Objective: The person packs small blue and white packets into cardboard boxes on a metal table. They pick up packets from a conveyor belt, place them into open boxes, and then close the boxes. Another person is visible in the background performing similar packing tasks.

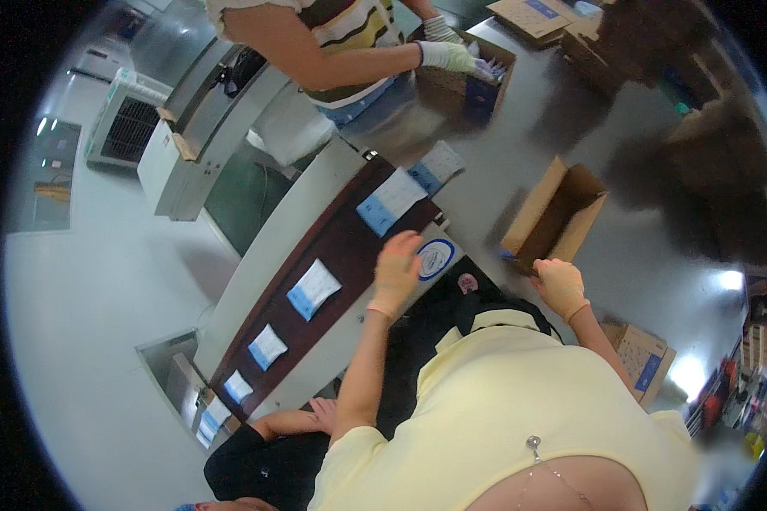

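Observation:
My left hand (pixel 398 272), in a thin peach glove, hovers with fingers apart over the near edge of a dark conveyor belt (pixel 341 247). It is next to a white packet with a round blue ring (pixel 437 258) and holds nothing. Several white-and-blue flat packets lie along the belt, one (pixel 314 289) left of my hand and another (pixel 391 201) beyond it. My right hand (pixel 561 285), also gloved, curls on the near corner of an open cardboard box (pixel 556 215) that lies tilted on the grey table (pixel 656 255).
A co-worker at the top reaches white-gloved hands (pixel 450 56) into another cardboard box (pixel 464 83). More boxes (pixel 533 15) stand at the top right, and a small one (pixel 643 358) by my right elbow. Another person's hand (pixel 322 414) rests at the lower left.

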Tool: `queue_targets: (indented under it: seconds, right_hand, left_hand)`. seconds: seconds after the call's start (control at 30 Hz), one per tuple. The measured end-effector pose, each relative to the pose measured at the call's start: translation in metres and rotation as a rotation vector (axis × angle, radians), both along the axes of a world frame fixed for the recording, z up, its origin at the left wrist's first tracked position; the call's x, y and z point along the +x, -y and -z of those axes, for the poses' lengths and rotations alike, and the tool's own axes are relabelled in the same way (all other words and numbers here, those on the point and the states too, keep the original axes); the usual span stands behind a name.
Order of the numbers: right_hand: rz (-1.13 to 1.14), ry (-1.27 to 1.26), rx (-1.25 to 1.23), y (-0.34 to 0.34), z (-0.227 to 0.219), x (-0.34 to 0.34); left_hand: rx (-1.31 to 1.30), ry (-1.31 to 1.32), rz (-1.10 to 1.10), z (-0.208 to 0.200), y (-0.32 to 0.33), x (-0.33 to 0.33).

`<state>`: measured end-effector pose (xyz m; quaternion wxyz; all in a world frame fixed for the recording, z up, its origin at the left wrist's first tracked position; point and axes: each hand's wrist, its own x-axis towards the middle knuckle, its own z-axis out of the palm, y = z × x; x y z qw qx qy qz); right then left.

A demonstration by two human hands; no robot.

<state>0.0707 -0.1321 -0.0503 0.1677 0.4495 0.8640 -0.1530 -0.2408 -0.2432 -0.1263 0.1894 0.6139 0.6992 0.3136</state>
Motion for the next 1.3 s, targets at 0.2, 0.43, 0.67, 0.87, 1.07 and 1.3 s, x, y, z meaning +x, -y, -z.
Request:
queue_targets:
  seconds: [0.2, 0.43, 0.67, 0.87, 1.07, 1.3]
  right_hand:
    - [-0.058, -0.034, 0.007, 0.000, 0.007, 0.007]
    - [-0.077, -0.068, 0.010, -0.005, 0.015, 0.012]
    - [-0.047, -0.158, 0.009, -0.007, 0.015, 0.012]
    - [-0.024, -0.117, -0.039, -0.008, 0.016, 0.013]
    - [-0.021, -0.057, -0.098, -0.009, 0.010, 0.009]
    - [0.012, -0.082, -0.114, -0.008, 0.012, 0.013]
  left_hand:
    - [-0.592, -0.457, -0.449, -0.039, 0.093, -0.149]
    - [-0.780, -0.634, -0.405, -0.040, 0.150, -0.179]
    - [-0.503, -0.222, -0.159, -0.019, 0.058, -0.215]
    - [-0.226, 0.522, -0.106, -0.037, -0.136, -0.128]
    - [-0.622, 0.302, 0.059, 0.019, -0.242, -0.062]
    - [-0.528, -0.324, 0.456, 0.019, -0.265, 0.019]
